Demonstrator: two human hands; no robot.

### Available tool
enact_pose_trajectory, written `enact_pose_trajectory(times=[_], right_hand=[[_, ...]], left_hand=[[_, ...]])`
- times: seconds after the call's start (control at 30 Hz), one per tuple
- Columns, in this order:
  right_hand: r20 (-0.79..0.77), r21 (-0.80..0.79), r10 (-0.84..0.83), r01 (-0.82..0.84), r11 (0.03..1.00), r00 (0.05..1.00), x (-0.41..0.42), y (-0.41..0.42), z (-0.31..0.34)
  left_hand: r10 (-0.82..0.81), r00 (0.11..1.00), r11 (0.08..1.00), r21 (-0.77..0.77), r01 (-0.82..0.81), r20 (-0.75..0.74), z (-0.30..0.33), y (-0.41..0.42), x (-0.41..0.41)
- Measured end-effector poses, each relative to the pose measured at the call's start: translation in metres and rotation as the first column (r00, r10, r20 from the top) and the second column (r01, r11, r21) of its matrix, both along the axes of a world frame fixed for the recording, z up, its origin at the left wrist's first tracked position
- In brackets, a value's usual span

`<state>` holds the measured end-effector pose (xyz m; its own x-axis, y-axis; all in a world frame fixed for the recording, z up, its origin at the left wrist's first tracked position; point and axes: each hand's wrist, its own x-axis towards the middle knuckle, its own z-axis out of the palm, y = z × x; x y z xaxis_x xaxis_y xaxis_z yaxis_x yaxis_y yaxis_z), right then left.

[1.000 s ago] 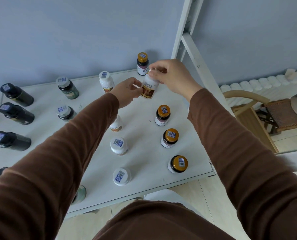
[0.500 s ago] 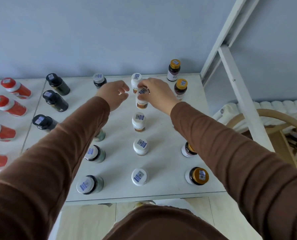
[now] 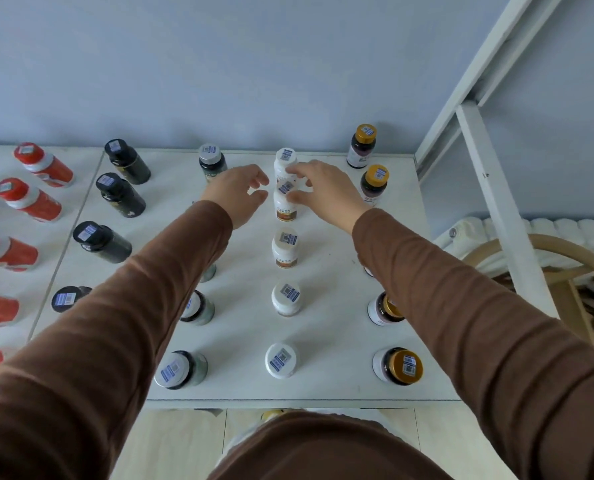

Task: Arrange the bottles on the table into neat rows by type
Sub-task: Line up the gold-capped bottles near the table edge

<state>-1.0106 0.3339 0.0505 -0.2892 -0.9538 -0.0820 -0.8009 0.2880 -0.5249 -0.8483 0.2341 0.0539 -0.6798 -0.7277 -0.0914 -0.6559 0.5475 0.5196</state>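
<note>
On the white table a middle column of white bottles runs front to back. My right hand grips the cap of the second white bottle from the back, which stands upright on the table. My left hand hovers just left of it, fingers apart and empty. Another white bottle stands right behind, and further ones in front. Gold-capped bottles line the right side, partly hidden by my right arm. Silver-capped dark bottles form a column on the left, partly under my left arm.
Black bottles stand in a column further left, and red bottles on the adjoining table beyond them. A white metal frame rises at the table's right edge, with a wooden chair behind it. The wall is close behind the table.
My right hand carried the white bottle from the back right down into the middle column. My left hand came off it and opened. The view swung left, showing the black and red bottles.
</note>
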Motion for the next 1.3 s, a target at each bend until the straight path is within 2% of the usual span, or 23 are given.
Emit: enact_pose_trajectory(times=[0.17,0.33,0.53,0.67,0.83,0.97,1.07,1.13,1.2,1.3], right_hand=[[0.004,-0.122,-0.119,0.119,0.985,0.993,-0.04,0.033,0.017],[-0.095,-0.112,-0.245,0.234,0.966,0.965,-0.086,0.053,0.023],[-0.197,0.063,-0.122,0.137,0.989,0.973,-0.101,0.054,0.002],[-0.25,0.029,-0.14,0.152,0.988,0.958,-0.102,0.054,-0.008],[-0.206,0.042,-0.171,0.183,0.982,0.964,-0.103,0.055,-0.015],[-0.054,-0.026,-0.266,0.265,0.964,0.962,-0.108,0.059,-0.004],[0.201,-0.057,-0.343,0.361,0.931,0.917,-0.107,0.063,0.012],[0.386,-0.048,-0.356,0.404,0.913,0.851,-0.104,0.066,0.023],[0.517,-0.036,-0.375,0.457,0.889,0.77,-0.102,0.067,0.031],[0.601,-0.003,-0.445,0.558,0.83,0.664,-0.102,0.066,0.038]], left_hand=[[-0.099,0.994,0.99,-0.108,0.094,-0.048,0.01,0.012,-0.031],[-0.169,0.985,0.976,-0.149,0.161,-0.042,0.014,0.029,-0.072],[-0.259,0.961,0.953,-0.136,0.27,0.096,0.002,0.046,-0.106],[-0.284,0.948,0.948,-0.102,0.3,0.143,-0.012,0.051,-0.117],[-0.292,0.942,0.953,-0.031,0.301,0.165,-0.024,0.052,-0.12],[-0.257,0.959,0.966,0.051,0.252,0.121,-0.023,0.051,-0.122],[-0.147,0.989,0.954,0.258,0.151,-0.034,-0.014,0.05,-0.123],[-0.062,0.985,0.892,0.433,0.127,-0.16,-0.01,0.05,-0.124],[0.021,0.968,0.784,0.605,0.14,-0.251,-0.004,0.05,-0.124],[0.148,0.948,0.626,0.768,0.132,-0.283,0.005,0.052,-0.124]])
